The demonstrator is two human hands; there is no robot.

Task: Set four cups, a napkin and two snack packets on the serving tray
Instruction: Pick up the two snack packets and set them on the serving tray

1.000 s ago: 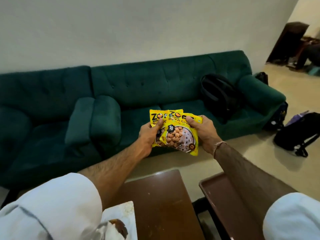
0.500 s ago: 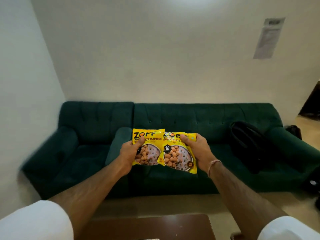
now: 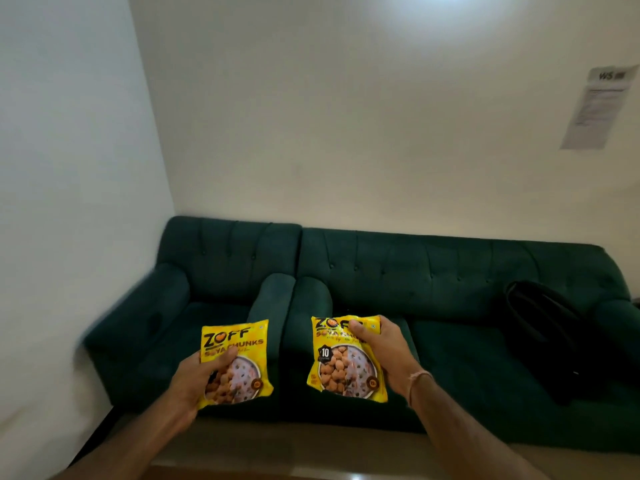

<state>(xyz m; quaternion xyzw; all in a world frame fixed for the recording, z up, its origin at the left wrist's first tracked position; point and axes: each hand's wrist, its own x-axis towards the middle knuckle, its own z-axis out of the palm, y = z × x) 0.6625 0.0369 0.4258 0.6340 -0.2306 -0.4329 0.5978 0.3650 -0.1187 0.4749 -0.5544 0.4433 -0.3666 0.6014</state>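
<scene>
Your left hand (image 3: 194, 379) holds one yellow soya chunks packet (image 3: 237, 362) at about 7 o'clock, thumb on its front and fingers closed around its lower left edge. Your right hand (image 3: 388, 351) holds the second packet (image 3: 346, 362) at about 5 o'clock, thumb pinching its top edge. The two packets are apart, with an open gap between them. Both are up in the air in front of the green sofa (image 3: 433, 289). A black bag (image 3: 550, 334) sits on the sofa at 4 o'clock, well away from your hands. A paper sheet (image 3: 602, 109) hangs on the wall at 2 o'clock.
</scene>
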